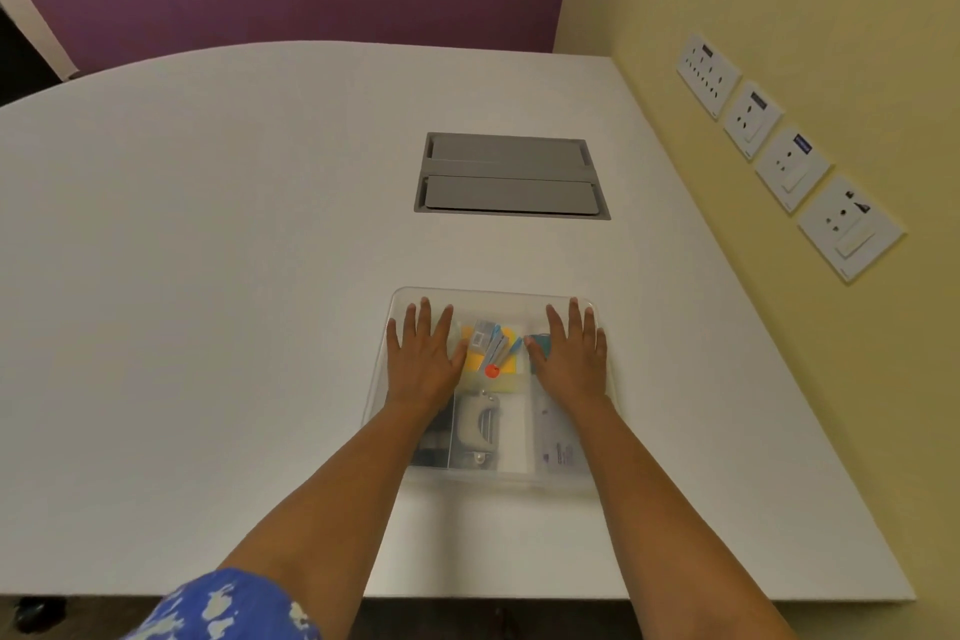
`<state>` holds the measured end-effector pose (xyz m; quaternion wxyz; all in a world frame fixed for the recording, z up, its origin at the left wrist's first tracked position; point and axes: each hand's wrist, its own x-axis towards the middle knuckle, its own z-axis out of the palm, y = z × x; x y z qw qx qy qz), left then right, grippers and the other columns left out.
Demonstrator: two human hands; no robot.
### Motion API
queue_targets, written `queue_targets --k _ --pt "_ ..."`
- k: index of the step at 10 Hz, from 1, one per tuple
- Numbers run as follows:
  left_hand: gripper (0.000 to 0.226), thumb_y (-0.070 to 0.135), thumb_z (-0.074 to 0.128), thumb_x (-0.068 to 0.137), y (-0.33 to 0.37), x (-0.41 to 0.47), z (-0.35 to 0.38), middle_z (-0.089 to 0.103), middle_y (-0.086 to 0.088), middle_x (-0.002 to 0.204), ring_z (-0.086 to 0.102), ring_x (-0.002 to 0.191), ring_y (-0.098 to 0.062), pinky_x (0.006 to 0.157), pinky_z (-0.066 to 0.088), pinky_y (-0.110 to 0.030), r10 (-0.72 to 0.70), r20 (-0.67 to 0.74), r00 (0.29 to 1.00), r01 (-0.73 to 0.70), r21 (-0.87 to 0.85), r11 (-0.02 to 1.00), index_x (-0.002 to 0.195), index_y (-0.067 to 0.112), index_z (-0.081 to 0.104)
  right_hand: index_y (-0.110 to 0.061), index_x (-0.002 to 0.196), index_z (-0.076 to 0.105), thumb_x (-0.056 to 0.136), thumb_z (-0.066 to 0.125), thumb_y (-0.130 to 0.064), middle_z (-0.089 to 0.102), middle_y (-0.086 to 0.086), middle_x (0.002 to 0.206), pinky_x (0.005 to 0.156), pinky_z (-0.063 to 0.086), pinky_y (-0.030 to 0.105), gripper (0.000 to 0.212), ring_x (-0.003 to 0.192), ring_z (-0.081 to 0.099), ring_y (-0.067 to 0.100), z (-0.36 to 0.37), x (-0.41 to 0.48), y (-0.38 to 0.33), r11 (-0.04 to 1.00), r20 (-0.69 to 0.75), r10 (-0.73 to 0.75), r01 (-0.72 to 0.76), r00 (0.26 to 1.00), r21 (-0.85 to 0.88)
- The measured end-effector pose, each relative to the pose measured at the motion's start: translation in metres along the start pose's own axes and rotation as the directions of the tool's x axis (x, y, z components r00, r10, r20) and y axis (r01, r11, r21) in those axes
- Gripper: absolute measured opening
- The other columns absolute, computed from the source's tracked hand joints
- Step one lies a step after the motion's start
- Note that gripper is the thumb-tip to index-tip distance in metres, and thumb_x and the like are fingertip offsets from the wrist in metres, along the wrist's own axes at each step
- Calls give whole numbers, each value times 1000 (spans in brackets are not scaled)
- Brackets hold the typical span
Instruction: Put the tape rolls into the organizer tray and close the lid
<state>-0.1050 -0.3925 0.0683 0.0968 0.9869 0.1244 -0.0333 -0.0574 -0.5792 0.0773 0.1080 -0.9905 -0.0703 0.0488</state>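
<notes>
A clear plastic organizer tray (498,476) sits on the white table near its front edge, with a clear lid (493,299) lying flat over it. My left hand (423,356) rests palm down on the lid's left side, fingers spread. On the lid's right side my right hand (571,356) lies flat in the same way. Through the lid I see yellow sticky notes (475,361), a red dot, small blue and grey packs (491,338), a grey hole punch (478,426) and a teal item (543,343). No tape roll is clearly visible.
A grey cable hatch (511,177) is set into the table (208,276) behind the tray. The yellow wall on the right carries a row of white socket plates (789,161). A purple wall stands at the back.
</notes>
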Motion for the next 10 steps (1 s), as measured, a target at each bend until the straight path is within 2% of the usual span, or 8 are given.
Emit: queue_targets --k 2,3,4,5,6,8,9,10 --pt "66 61 21 95 3 34 -2 -11 -4 162 -11 149 -30 117 -8 -55 9 30 1000 -8 -3 1000 151 35 -3 -32 152 7 96 24 -59 -2 8 163 122 4 50 64 150 -4 33 4 24 5 998 45 20 -17 999 -53" --pt "68 66 13 91 0 40 -1 -14 -3 161 -13 148 -33 115 -6 -60 4 51 999 -4 13 1000 150 37 -6 -34 152 5 88 2 -69 -1 7 163 122 5 51 73 150 -3 33 5 24 6 997 33 25 -23 999 -76" --pt "101 77 -33 59 -1 37 1 -15 -3 161 -12 147 -36 114 -7 -61 8 50 999 -9 19 1000 149 38 -10 -35 151 4 66 -28 -73 2 6 163 121 7 50 99 150 0 32 6 22 6 994 -2 15 -15 1000 -105" --pt "121 75 -47 40 -1 36 3 -14 -3 161 -12 147 -36 115 -8 -60 1 39 999 -1 5 1000 149 39 -10 -36 151 8 87 2 -70 6 5 163 122 8 50 73 151 1 31 9 24 6 997 -21 25 -26 999 -78" --pt "122 74 -49 38 0 36 4 -14 -2 161 -12 147 -36 115 -8 -59 -11 37 999 11 10 1000 149 39 -11 -37 151 13 94 30 -62 9 4 163 122 8 49 64 151 3 29 10 27 8 998 -3 33 -33 999 -52" --pt "121 72 -50 38 2 35 -1 -17 -3 161 -14 147 -36 114 -10 -59 -1 64 998 0 21 1000 148 38 -13 -36 151 8 96 24 -60 4 5 163 122 4 50 63 151 -1 30 10 27 7 997 7 35 -34 999 -70" --pt "114 72 -46 46 1 34 -3 -18 -4 161 -15 147 -36 114 -10 -60 16 85 996 -18 18 1000 149 37 -13 -34 152 2 88 -4 -67 -1 6 163 122 3 51 72 150 -4 31 6 22 5 996 29 27 -24 999 -90" --pt "116 67 -49 47 2 35 -11 -17 -5 161 -15 148 -32 116 -12 -53 31 67 997 -35 58 998 151 30 -11 -29 152 -6 51 -49 -65 -8 7 163 122 1 46 115 150 -6 31 -3 25 0 991 -1 12 -13 1000 -133"
